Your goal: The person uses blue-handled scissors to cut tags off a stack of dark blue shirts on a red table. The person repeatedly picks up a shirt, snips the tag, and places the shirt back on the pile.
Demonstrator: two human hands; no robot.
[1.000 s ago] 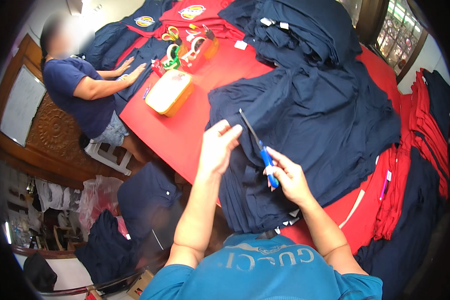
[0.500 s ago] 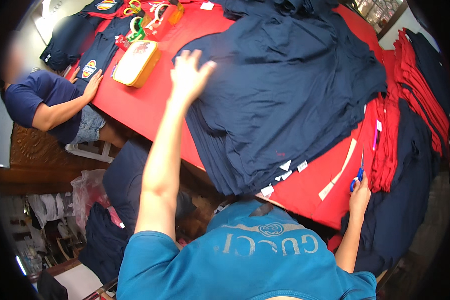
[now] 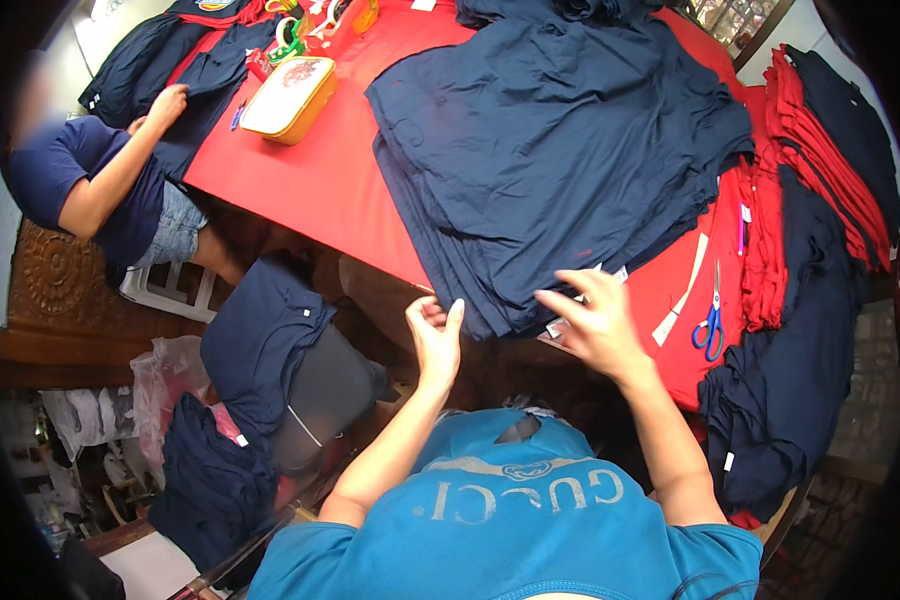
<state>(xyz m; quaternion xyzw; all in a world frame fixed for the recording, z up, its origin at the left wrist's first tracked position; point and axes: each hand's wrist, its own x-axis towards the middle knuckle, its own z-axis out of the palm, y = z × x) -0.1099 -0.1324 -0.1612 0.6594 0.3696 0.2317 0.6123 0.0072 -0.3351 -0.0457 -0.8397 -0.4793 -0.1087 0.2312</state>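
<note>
A stack of navy shirts lies spread on the red-covered table, its near edge at the table's front. My left hand is just off the stack's near left corner, fingers loosely curled, thumb apart, nothing seen in it. Over the near hem hovers my right hand, open with fingers spread, partly covering the white labels there. To the right of it, blue-handled scissors lie on the red cloth, beside a long pale strip.
Folded red garments and navy garments are piled at the right. A yellow box with a white lid and tape rolls sit at the back left. Another person handles navy cloth at the left. Navy cloth lies below the table edge.
The scissors have left my right hand and lie on the table. My right hand has moved left to the hem, and my left hand has come down off the stack toward me.
</note>
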